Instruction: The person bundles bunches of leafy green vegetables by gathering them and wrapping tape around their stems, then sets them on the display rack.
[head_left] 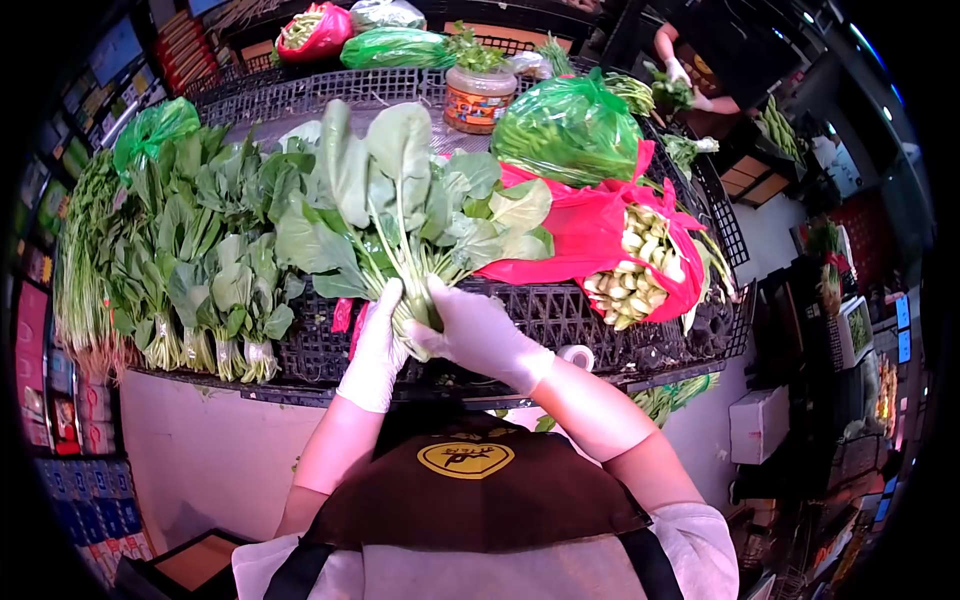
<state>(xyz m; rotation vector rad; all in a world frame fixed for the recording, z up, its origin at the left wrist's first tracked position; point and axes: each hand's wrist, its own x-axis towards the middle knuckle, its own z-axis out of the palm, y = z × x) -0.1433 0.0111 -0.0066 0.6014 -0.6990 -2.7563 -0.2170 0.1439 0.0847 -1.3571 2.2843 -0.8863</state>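
A bunch of broad-leaved greens (400,200) rises upright before me, stems downward and leaves fanned out toward the far side. My left hand (376,350), in a white glove, is closed around the lower stems from the left. From the right, my gloved right hand (478,335) grips the same stems, its thumb along the top. Close to my right wrist lies a white roll of tape (577,357). Several bundles of greens with wrapped stems (228,358) stand in a row at the left. A red bag of pale-stemmed vegetables (640,265) lies to the right.
The black crate-like stand (545,320) carries everything. Farther back are a green bag of vegetables (565,130), a plastic jar (478,100) and scallion-like greens (90,260) at far left. A co-worker's gloved hand (678,72) holds greens at the upper right. A white box (760,425) stands right.
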